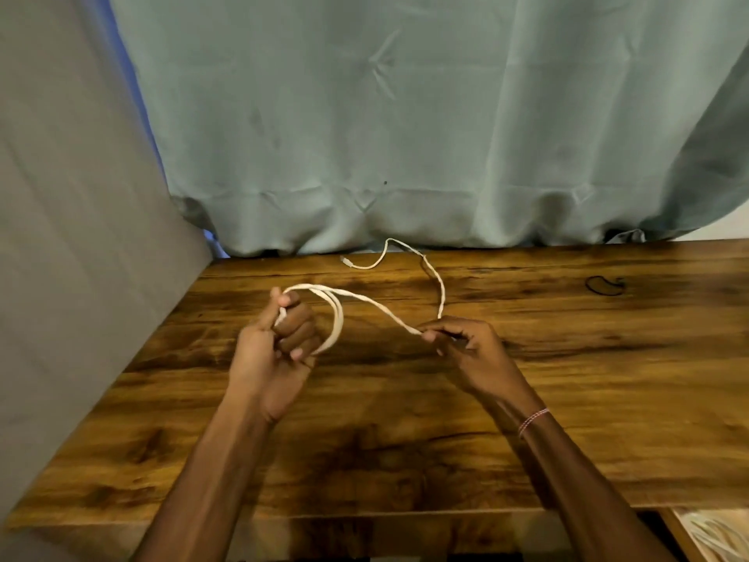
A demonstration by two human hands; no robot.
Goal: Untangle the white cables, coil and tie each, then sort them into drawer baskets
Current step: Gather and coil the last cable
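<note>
A white cable [367, 300] hangs between both hands above the wooden table [567, 379]. My left hand [279, 342] grips a few loops of it, the loops curving round to the right of the fingers. My right hand [462, 346] pinches the cable's free run between thumb and fingertips. From there the cable climbs toward the table's back edge, bends, and ends in a small plug [345, 260] lying on the wood.
A thin black band [604, 285] lies at the table's back right. A grey-green curtain [405, 135] hangs behind the table, and a grey panel [73, 237] stands on the left. A basket holding white cables [713, 537] shows at the bottom right corner.
</note>
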